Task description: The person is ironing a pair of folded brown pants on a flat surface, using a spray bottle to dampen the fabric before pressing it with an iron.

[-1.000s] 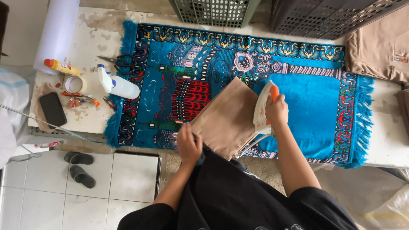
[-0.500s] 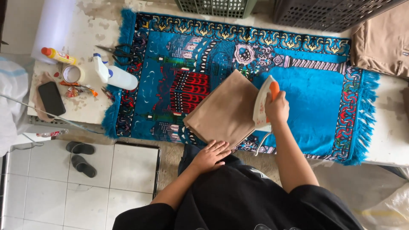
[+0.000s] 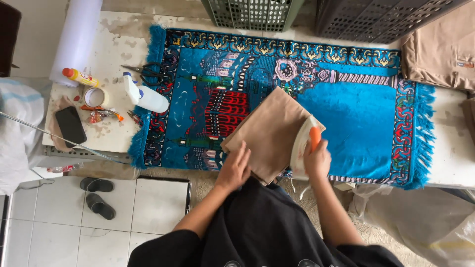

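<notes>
A folded tan cloth (image 3: 272, 129) lies on a blue patterned rug (image 3: 366, 118) spread over a white table. My right hand (image 3: 316, 159) grips the orange handle of a white iron (image 3: 302, 146) that rests on the cloth's right edge. Flat on the cloth's near left corner lies my left hand (image 3: 235, 168), fingers spread, at the rug's front edge.
On the table's left stand a white spray bottle (image 3: 146, 96), scissors (image 3: 148, 73), a tape roll (image 3: 95, 96), a yellow bottle (image 3: 79, 76), a black phone (image 3: 70, 126) and a white paper roll (image 3: 76, 39). Two crates (image 3: 257, 12) sit at the back, folded tan garments (image 3: 440, 49) at right, slippers (image 3: 99, 195) on the floor.
My left hand drew back off the cloth toward my body, then returned onto its near left corner. The iron slid slightly toward me along the cloth's right edge.
</notes>
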